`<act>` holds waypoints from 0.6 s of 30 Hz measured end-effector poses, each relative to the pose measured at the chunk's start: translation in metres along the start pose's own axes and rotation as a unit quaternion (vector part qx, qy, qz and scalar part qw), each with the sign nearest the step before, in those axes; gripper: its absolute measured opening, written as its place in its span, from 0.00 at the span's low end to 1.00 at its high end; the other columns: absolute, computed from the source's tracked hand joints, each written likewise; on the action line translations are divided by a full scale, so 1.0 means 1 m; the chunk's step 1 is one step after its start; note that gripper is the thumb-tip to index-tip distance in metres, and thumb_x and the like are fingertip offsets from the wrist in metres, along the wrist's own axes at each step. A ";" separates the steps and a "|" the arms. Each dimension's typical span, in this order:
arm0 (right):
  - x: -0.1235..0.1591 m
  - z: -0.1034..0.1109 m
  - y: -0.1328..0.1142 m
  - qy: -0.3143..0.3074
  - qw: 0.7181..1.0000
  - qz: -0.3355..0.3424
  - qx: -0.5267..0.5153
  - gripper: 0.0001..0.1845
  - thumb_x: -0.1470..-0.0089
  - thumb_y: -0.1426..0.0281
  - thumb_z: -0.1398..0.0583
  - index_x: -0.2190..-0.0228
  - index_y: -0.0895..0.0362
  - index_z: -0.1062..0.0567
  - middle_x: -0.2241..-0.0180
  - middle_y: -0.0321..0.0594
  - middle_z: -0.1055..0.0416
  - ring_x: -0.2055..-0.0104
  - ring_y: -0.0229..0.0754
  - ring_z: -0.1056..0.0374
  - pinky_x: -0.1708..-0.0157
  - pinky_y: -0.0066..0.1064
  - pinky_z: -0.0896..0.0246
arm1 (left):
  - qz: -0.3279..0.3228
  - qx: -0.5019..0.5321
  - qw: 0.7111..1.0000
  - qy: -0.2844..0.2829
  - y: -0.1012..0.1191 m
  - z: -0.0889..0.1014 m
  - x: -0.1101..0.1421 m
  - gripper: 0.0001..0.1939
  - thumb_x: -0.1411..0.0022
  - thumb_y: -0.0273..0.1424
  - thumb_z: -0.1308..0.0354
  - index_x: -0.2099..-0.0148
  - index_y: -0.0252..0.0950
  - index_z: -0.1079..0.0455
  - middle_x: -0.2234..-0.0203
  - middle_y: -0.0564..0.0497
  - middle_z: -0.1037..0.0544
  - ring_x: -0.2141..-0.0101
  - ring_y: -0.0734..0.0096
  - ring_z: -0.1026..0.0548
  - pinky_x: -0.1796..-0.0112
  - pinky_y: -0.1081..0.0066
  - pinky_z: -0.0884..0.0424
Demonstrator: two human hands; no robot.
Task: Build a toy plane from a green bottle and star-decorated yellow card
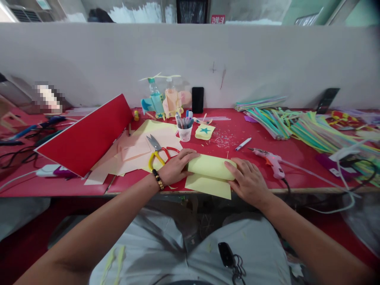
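A sheet of pale yellow paper (211,166) is curled over at the table's front edge, and its lower flap sticks out past that edge. My left hand (178,166) grips the left end of the curl, with the thumb tucked out of sight. On the right end, the fingers and thumb of my right hand (246,176) close round the paper. Scissors with red and yellow handles (158,152) lie open just beyond my left hand. To the right of my right hand rests a pink hot glue gun (271,161), and a white marker (243,144) lies behind it.
A cup of markers (185,132), a yellow paper piece with a blue star (204,132) and decorated bottles (156,97) stand or lie farther back. A red board (89,134) leans at left over paper sheets. Coloured strips (273,120) are heaped at right.
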State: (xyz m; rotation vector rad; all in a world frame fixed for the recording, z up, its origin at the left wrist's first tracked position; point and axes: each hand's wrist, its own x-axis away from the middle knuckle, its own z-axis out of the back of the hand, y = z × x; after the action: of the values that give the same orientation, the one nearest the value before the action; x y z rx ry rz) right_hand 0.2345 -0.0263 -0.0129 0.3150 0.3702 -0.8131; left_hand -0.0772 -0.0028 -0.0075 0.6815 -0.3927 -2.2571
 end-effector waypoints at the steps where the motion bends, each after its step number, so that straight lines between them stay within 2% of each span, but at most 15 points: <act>1: 0.000 0.000 -0.001 0.002 1.000 -0.006 -0.007 0.31 0.44 0.68 0.43 0.40 0.55 0.40 0.45 0.55 0.37 0.46 0.58 0.40 0.50 0.49 0.41 | 0.004 -0.001 1.000 0.003 0.001 -0.001 0.000 0.36 0.43 0.23 0.39 0.36 0.45 0.47 0.42 0.44 0.41 0.43 0.58 0.36 0.44 0.56 0.33; 5: -0.001 0.000 -0.003 0.004 0.999 -0.028 -0.025 0.33 0.44 0.68 0.42 0.39 0.52 0.42 0.45 0.52 0.37 0.46 0.57 0.40 0.49 0.48 0.42 | 0.005 -0.009 1.000 0.004 0.004 -0.002 0.000 0.37 0.44 0.22 0.41 0.36 0.43 0.49 0.41 0.43 0.42 0.41 0.57 0.38 0.43 0.55 0.35; 7: -0.001 0.000 -0.004 0.003 0.999 -0.032 -0.027 0.32 0.45 0.69 0.42 0.40 0.51 0.41 0.45 0.51 0.38 0.46 0.57 0.40 0.49 0.48 0.42 | -0.003 -0.007 1.000 -0.004 0.005 -0.002 0.002 0.37 0.44 0.25 0.40 0.35 0.41 0.50 0.40 0.41 0.44 0.40 0.55 0.40 0.42 0.54 0.37; 9: 0.000 -0.001 -0.004 0.004 0.999 -0.034 -0.028 0.31 0.45 0.69 0.41 0.41 0.52 0.40 0.45 0.51 0.38 0.46 0.57 0.40 0.49 0.48 0.43 | -0.003 0.000 1.000 -0.012 0.006 0.000 0.003 0.34 0.40 0.30 0.41 0.35 0.39 0.50 0.39 0.39 0.45 0.39 0.55 0.41 0.41 0.54 0.39; 11: 0.000 -0.001 -0.004 0.005 0.999 -0.035 -0.030 0.30 0.44 0.69 0.42 0.41 0.52 0.39 0.45 0.51 0.38 0.46 0.57 0.40 0.49 0.47 0.43 | 0.003 0.005 1.000 -0.012 0.007 0.001 0.003 0.28 0.35 0.34 0.46 0.35 0.39 0.49 0.39 0.39 0.44 0.39 0.57 0.41 0.40 0.55 0.40; 13: 0.001 0.001 -0.004 0.000 0.999 -0.034 -0.035 0.29 0.44 0.67 0.42 0.41 0.53 0.39 0.44 0.52 0.39 0.46 0.57 0.40 0.49 0.48 0.43 | 0.008 0.008 1.000 -0.008 0.007 0.001 0.004 0.24 0.32 0.34 0.51 0.36 0.40 0.49 0.39 0.40 0.43 0.40 0.59 0.39 0.41 0.55 0.39; 16: 0.003 0.005 -0.006 -0.002 0.998 -0.026 -0.048 0.30 0.43 0.61 0.42 0.41 0.53 0.39 0.44 0.53 0.39 0.46 0.58 0.41 0.49 0.50 0.44 | 0.006 0.010 1.000 -0.002 0.008 0.000 0.005 0.24 0.32 0.33 0.50 0.36 0.41 0.48 0.40 0.39 0.42 0.40 0.59 0.38 0.42 0.56 0.37; 18: 0.004 0.006 -0.008 0.012 0.998 -0.030 -0.060 0.31 0.42 0.61 0.43 0.40 0.53 0.42 0.44 0.53 0.38 0.46 0.57 0.41 0.48 0.49 0.43 | 0.001 0.010 1.000 0.002 0.009 -0.001 0.007 0.23 0.32 0.32 0.48 0.37 0.41 0.47 0.40 0.40 0.42 0.41 0.60 0.38 0.43 0.56 0.36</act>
State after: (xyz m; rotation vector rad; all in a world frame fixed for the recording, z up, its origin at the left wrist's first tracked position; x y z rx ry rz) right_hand 0.2326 -0.0362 -0.0105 0.2031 0.4510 -0.8430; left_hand -0.0759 -0.0146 -0.0064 0.6955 -0.4132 -2.2516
